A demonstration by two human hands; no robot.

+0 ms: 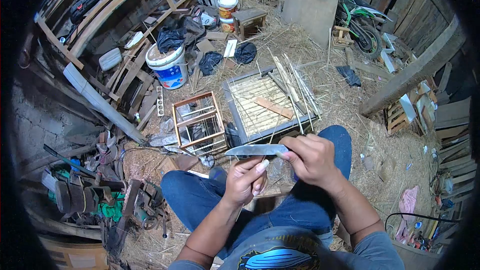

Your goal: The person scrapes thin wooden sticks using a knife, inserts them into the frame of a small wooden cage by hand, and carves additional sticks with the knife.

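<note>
One knife [252, 150] lies just above the left fingertips, its handle wrapped in the closed right hand [314, 157]; the left hand [242, 182] is pinched together, on what I cannot tell. Trimming seems underway; the next stroke calls for fingertips clear of the edge. Beyond the fingers sits a wooden frame [198, 118].

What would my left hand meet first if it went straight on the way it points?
Likely the knife, just ahead of the left hand and held in the right hand, though depth is unclear.
</note>
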